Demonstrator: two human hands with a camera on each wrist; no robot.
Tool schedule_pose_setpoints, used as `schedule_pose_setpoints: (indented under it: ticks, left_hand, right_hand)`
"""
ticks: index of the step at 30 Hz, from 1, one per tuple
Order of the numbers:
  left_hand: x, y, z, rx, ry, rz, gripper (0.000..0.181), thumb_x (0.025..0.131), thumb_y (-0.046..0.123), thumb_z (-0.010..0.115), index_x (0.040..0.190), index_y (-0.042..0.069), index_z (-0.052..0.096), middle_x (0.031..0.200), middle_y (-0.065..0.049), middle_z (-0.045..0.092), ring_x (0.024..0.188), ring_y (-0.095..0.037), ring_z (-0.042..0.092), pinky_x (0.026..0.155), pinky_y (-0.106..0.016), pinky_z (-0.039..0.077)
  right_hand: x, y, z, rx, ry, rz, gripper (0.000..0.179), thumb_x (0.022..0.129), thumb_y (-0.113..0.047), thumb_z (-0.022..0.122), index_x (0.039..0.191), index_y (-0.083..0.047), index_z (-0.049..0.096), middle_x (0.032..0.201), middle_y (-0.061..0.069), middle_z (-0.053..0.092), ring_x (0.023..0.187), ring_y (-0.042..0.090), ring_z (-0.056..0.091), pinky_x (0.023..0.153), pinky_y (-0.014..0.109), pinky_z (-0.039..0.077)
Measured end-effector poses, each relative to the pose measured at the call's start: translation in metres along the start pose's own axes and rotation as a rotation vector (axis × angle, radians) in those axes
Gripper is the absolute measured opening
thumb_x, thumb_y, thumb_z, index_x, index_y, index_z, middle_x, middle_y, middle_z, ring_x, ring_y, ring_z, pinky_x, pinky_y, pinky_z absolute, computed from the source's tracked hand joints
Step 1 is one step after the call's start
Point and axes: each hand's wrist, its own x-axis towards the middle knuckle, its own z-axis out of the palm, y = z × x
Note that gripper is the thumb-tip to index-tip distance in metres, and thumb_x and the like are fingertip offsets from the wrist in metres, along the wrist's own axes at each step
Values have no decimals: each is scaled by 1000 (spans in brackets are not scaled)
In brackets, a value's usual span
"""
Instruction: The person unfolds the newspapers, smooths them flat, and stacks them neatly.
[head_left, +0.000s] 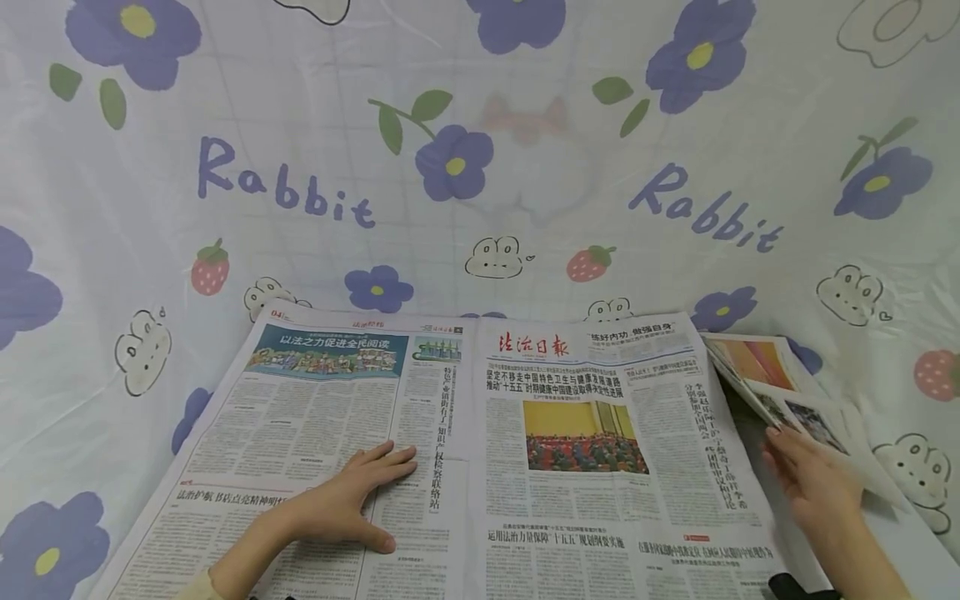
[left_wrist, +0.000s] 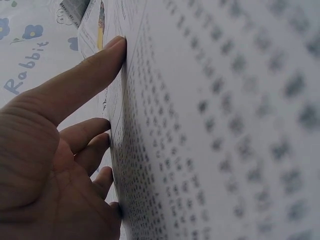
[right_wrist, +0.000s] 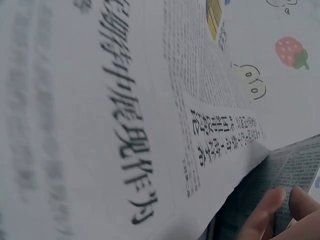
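Note:
A newspaper (head_left: 468,500) lies spread open, with a blue banner on its left page and a red masthead on its right page. My left hand (head_left: 345,504) rests on the left page, fingers spread and fairly straight. In the left wrist view, the thumb and fingertips of the left hand (left_wrist: 65,135) touch the printed sheet. At the right edge, my right hand (head_left: 817,479) pinches the edge of another newspaper sheet (head_left: 738,379), which stands tilted up. In the right wrist view, the fingers (right_wrist: 270,210) meet that sheet's shaded side; the rest of the hand is out of frame.
More printed pages (head_left: 806,417) with colour pictures lie right of the spread newspaper, partly behind the right hand. A white cloth (head_left: 525,75) with purple flowers, strawberries and rabbits rises behind and extends to both sides. A black object (head_left: 798,587) shows beside the right wrist.

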Motion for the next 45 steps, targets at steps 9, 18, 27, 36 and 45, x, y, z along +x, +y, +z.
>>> schedule_pose_setpoints:
  ticks: [9, 18, 27, 36, 45]
  left_hand:
    - [1, 0, 1, 7, 0, 8, 99, 74, 49, 82, 154, 12, 36, 161, -1, 21, 147, -35, 1, 107, -70, 2]
    - [-2, 0, 0, -4, 6, 4, 99, 75, 48, 83, 154, 13, 35, 161, -1, 20, 147, -38, 1, 105, -73, 7]
    - [-1, -1, 1, 0, 4, 10, 99, 75, 48, 82, 154, 13, 35, 161, -2, 20, 147, -37, 0, 106, -72, 3]
    - [-3, 1, 2, 0, 15, 17, 99, 75, 47, 82, 153, 11, 35, 160, -4, 22, 147, -38, 1, 106, -71, 2]
    - [-3, 0, -1, -29, 0, 12, 98, 76, 47, 82, 154, 12, 34, 161, -2, 19, 147, -38, -1, 106, -72, 2]
  right_hand:
    - [-17, 8, 4, 31, 171, -109, 24, 76, 10, 80, 85, -11, 81, 78, 2, 73, 67, 14, 68, 58, 25, 56]
    - [-31, 34, 8, -124, 114, 74, 19, 77, -3, 84, 82, -22, 80, 86, -7, 72, 81, 8, 65, 70, 23, 54]
    - [-55, 70, 25, -255, -76, 265, 15, 90, -12, 74, 84, -26, 76, 93, -9, 68, 88, 9, 62, 81, 23, 51]
    - [-78, 99, 46, -386, -98, 203, 19, 85, -17, 80, 102, -22, 74, 97, -5, 67, 86, 15, 65, 78, 29, 55]
    - [-99, 125, 73, -383, -35, 149, 50, 82, -14, 82, 128, -6, 65, 91, 3, 70, 79, 18, 67, 70, 32, 57]
